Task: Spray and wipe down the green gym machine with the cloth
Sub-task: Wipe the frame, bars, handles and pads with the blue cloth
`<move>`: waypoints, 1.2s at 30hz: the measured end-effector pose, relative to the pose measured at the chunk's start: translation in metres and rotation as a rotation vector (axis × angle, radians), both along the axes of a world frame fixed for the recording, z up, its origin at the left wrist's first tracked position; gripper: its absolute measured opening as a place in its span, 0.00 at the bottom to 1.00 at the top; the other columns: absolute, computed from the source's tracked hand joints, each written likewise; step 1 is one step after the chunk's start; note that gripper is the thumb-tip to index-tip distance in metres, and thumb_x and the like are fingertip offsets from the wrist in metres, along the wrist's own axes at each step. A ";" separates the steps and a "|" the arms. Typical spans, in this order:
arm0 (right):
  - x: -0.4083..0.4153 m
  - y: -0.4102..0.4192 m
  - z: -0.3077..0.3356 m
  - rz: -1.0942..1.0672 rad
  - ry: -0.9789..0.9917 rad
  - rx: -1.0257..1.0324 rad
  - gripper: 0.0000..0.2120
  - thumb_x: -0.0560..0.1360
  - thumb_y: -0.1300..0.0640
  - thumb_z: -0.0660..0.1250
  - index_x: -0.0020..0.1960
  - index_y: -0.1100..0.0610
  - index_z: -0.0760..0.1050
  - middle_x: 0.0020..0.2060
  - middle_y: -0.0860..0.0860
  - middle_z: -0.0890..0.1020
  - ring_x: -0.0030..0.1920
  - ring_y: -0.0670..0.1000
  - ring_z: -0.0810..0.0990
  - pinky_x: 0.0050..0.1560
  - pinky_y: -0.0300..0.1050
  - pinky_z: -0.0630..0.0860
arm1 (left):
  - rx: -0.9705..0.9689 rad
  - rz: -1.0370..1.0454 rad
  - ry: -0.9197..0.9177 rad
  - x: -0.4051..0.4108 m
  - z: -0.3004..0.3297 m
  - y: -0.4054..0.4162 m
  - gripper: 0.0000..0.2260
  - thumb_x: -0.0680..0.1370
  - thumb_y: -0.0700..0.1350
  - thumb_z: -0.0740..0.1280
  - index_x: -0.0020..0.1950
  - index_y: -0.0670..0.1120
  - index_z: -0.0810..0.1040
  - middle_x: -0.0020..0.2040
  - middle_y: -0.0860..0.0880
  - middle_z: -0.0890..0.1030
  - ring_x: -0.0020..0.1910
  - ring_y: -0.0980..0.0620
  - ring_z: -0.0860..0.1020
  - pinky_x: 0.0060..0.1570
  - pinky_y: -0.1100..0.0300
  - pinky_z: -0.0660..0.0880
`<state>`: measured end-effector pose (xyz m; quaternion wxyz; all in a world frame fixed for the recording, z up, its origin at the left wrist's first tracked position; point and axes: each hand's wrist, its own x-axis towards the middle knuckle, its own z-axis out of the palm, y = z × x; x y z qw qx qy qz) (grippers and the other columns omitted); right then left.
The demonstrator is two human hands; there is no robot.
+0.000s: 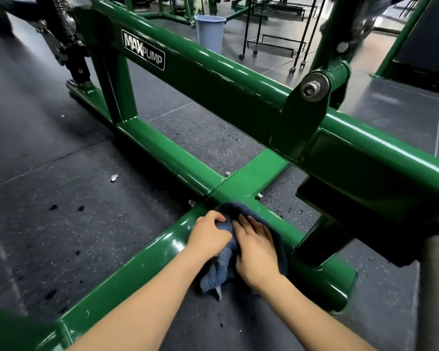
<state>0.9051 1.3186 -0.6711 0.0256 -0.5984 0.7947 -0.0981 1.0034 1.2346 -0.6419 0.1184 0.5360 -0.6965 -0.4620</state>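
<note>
- Both my hands are down low on the green gym machine (238, 79) — right at the floor-level bar of its frame, just below the joint where the cross tubes meet.
- My left hand (209, 236) has its fingers curled tight, its grip clamped on a bunched fold of the dark blue cloth (221, 269).
- My right hand (256, 252) lies flat on top of the cloth, fingers straight and pressing it onto the green bar — grip apart, nothing pinched.
- The cloth drapes over the bar, its loose end hanging down toward the dark rubber floor (61, 198) between my forearms.
- The bar beside my left hand shines glossy.
- The MAXPUMP badge (143, 49) sits on the upper beam, well away from my hands.
- A pale blue bin (209, 32) stands on the floor beyond the machine, next to a black wheeled rack (276, 34).
</note>
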 end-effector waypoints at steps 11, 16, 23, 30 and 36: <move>0.084 0.016 -0.011 -0.523 -0.027 -0.109 0.42 0.62 0.54 0.78 0.73 0.60 0.66 0.70 0.57 0.70 0.69 0.60 0.69 0.67 0.56 0.68 | 0.149 0.037 0.136 0.029 0.029 0.008 0.23 0.73 0.27 0.57 0.60 0.44 0.81 0.48 0.38 0.83 0.15 0.57 0.66 0.24 0.65 0.69; 0.106 0.007 -0.007 -0.665 -0.108 -0.128 0.40 0.71 0.56 0.72 0.77 0.60 0.56 0.76 0.55 0.61 0.75 0.56 0.59 0.74 0.53 0.57 | 0.109 0.031 0.195 0.039 0.039 0.013 0.23 0.72 0.27 0.57 0.59 0.43 0.82 0.54 0.39 0.83 0.31 0.50 0.80 0.36 0.58 0.76; 0.152 -0.018 0.001 -0.826 -0.190 -0.236 0.38 0.72 0.57 0.72 0.76 0.60 0.58 0.75 0.57 0.61 0.75 0.58 0.59 0.73 0.55 0.59 | 0.059 0.108 0.258 0.050 0.049 0.004 0.22 0.72 0.27 0.55 0.56 0.42 0.83 0.56 0.43 0.83 0.58 0.47 0.79 0.59 0.57 0.75; 0.113 -0.059 0.017 -0.572 0.157 -0.262 0.22 0.73 0.59 0.61 0.66 0.59 0.74 0.63 0.54 0.78 0.63 0.56 0.76 0.63 0.55 0.73 | 0.073 0.255 0.392 0.059 0.050 -0.017 0.22 0.72 0.28 0.57 0.60 0.41 0.80 0.57 0.43 0.82 0.58 0.43 0.79 0.62 0.51 0.74; 0.022 -0.084 0.067 -0.145 0.341 0.088 0.27 0.77 0.53 0.58 0.75 0.55 0.61 0.75 0.54 0.63 0.74 0.57 0.61 0.74 0.56 0.56 | -0.080 0.112 0.291 0.040 0.047 -0.028 0.23 0.77 0.39 0.62 0.72 0.49 0.70 0.66 0.46 0.77 0.64 0.44 0.75 0.65 0.51 0.70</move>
